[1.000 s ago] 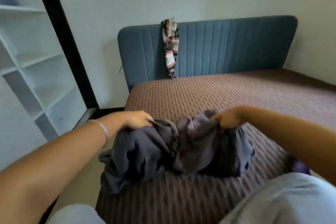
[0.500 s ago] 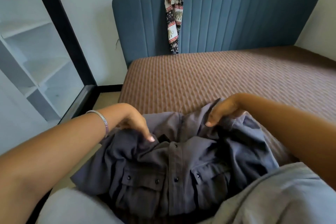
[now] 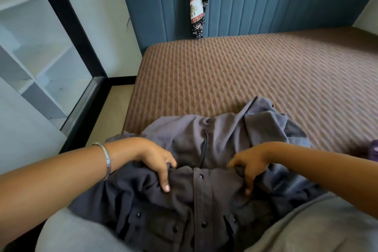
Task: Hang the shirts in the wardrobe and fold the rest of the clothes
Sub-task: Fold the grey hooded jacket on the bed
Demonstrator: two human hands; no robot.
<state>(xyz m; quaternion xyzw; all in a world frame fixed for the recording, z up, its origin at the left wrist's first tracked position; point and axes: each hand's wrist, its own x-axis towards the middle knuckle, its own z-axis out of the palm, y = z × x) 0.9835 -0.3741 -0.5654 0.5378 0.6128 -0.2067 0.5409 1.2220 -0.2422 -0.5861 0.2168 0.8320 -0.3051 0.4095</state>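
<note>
Shirt [image 3: 196, 194], dark grey and buttoned down the front, is lying crumpled across our lap and the near edge of the bed [image 3: 245, 75], right under both hands. Going from the left, white wardrobe shelves [image 3: 36, 63] are standing well beyond our left hand, behind a black frame. We are wearing a silver bracelet [image 3: 107, 158] on the left wrist. Our left hand [image 3: 155, 161] is gripping a bunch of the shirt's fabric just left of the button placket, fingers curled down into it. Between the hands the placket is running toward us with its dark buttons showing. Our right hand [image 3: 249, 165] is gripping the cloth on the other side, fingers hooked into a fold. Far ahead of the hands, a patterned cloth [image 3: 197, 0] with elephant prints is hanging against the blue headboard [image 3: 266, 0]. Just past our right forearm, a small purple thing [image 3: 374, 149] is lying on the bed, too cut off to identify.
</note>
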